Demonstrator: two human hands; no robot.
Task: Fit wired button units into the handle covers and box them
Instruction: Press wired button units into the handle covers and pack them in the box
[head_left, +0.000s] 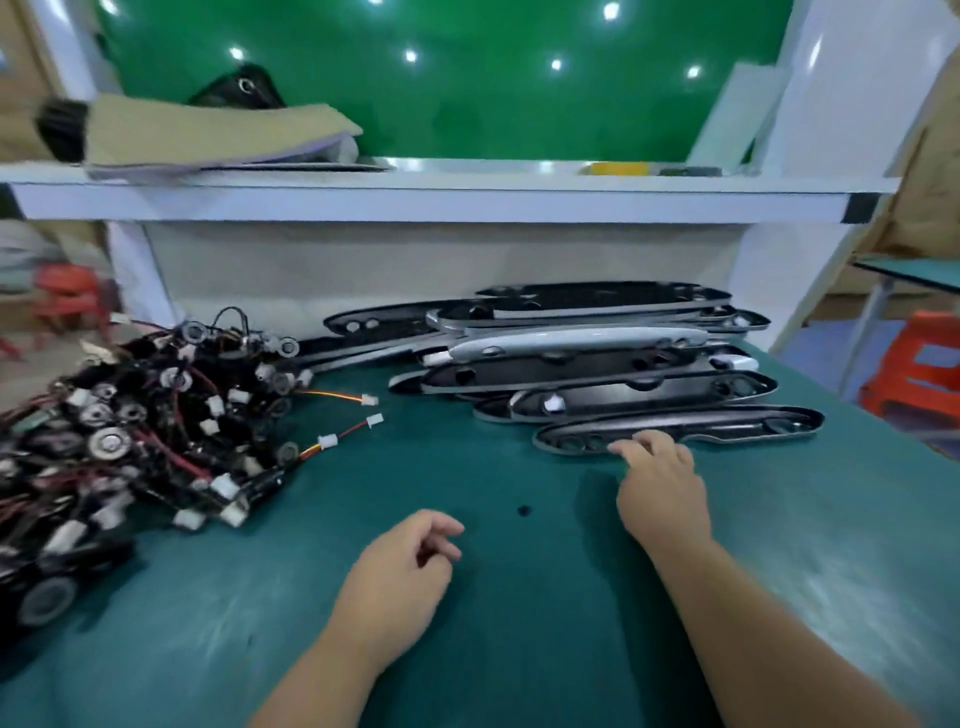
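Note:
A tangled heap of wired button units (130, 431) with red and black leads and white plugs lies on the left of the green mat. Several long dark handle covers (587, 364) are stacked at the back right. The nearest handle cover (737, 425) lies hollow side up at the front of the stack. My right hand (662, 483) reaches to it, fingertips touching its near edge by the two round holes. My left hand (400, 577) hovers over the mat in the middle, fingers loosely curled, holding nothing.
A white shelf (467, 197) runs across the back with folded cloth (208, 135) and a yellow item (618, 168) on it. A small dark spot (523, 510) marks the mat (519, 623). An orange stool (919, 369) stands off the table's right edge.

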